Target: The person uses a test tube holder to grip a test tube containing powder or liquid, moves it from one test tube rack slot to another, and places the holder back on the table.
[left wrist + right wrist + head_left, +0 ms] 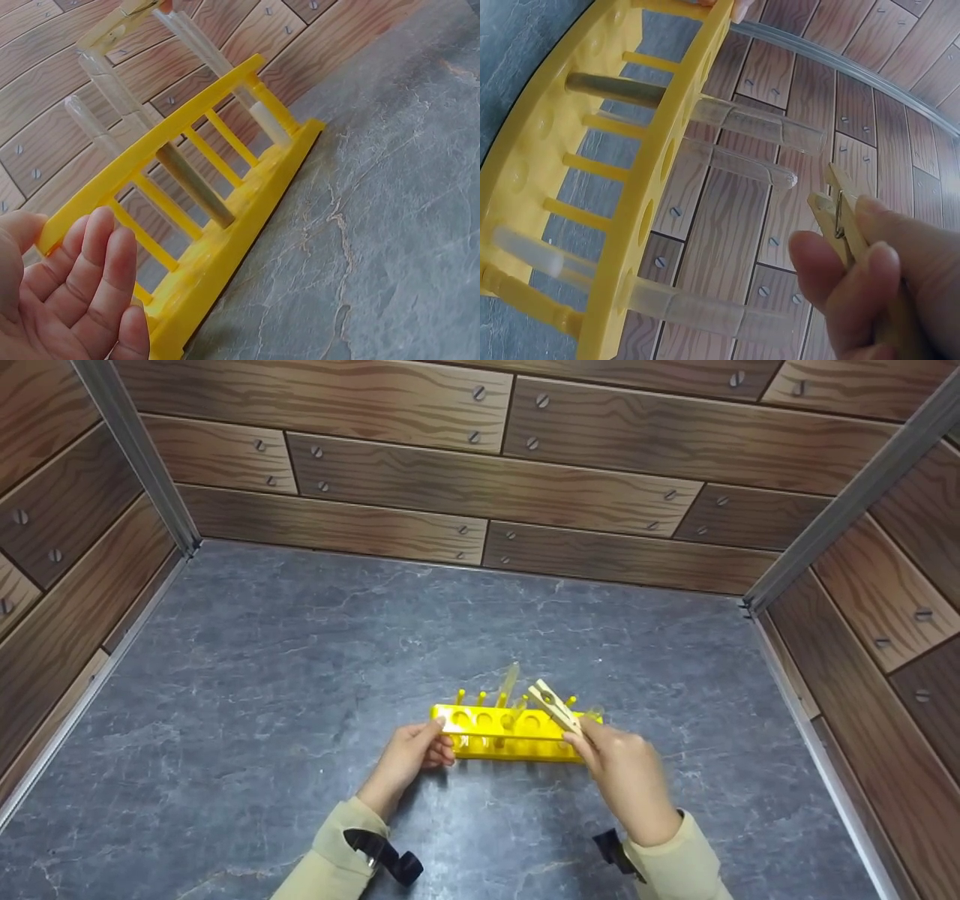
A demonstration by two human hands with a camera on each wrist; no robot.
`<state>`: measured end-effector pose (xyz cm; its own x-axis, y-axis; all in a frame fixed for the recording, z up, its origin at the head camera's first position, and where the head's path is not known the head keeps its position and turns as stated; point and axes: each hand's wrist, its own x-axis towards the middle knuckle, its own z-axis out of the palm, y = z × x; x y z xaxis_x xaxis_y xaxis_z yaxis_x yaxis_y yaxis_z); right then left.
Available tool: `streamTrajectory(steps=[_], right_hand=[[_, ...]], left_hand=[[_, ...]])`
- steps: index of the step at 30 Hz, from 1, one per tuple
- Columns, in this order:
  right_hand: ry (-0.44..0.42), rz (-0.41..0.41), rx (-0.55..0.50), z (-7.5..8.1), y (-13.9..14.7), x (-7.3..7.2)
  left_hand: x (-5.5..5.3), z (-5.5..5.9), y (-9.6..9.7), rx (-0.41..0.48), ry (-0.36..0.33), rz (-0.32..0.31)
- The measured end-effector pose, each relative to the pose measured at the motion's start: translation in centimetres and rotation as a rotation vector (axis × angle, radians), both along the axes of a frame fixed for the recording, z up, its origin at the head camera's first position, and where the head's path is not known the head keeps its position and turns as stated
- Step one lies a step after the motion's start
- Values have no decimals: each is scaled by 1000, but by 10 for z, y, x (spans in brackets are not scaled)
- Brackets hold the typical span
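Note:
My left hand (409,754) pinches the left end of a yellow test tube rack (472,729), thumb on the top plate and fingers beneath. Between thumb and fingers, my right hand (626,772) holds a wooden test tube clamp (555,709) with a metal spring. The clamp's tip is near the mouth of a glass tube with brownish-grey contents (196,187), standing in a middle hole. In the right-end hole stands a tube with whitish contents (268,124). An empty tube (739,161) sits upside down behind the top plate, its rounded end up.
The rack stands on a grey marbled tabletop (322,660). Several yellow pegs (460,697) rise along the rack's back edge. Wood-patterned panels (420,472) enclose the back and both sides, with metal posts (142,457) at the corners. Black straps (382,855) circle both sleeves.

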<state>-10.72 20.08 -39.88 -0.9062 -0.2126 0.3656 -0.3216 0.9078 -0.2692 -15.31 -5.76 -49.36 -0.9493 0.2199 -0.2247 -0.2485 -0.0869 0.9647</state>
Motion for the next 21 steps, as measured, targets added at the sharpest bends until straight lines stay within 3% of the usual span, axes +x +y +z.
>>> streamTrajectory(steps=[3, 7, 9, 21], right_hand=[[9, 8, 4, -1, -1, 0], [10, 39, -17, -2, -1, 0], [6, 51, -25, -3, -2, 0], [82, 76, 18, -7, -9, -1]], left_hand=[[1, 2, 0, 0, -2, -4], [-7, -16, 2, 23, -8, 12], [-8, -19, 2, 32, -5, 20], [-6, -17, 2, 9, 0, 27]])
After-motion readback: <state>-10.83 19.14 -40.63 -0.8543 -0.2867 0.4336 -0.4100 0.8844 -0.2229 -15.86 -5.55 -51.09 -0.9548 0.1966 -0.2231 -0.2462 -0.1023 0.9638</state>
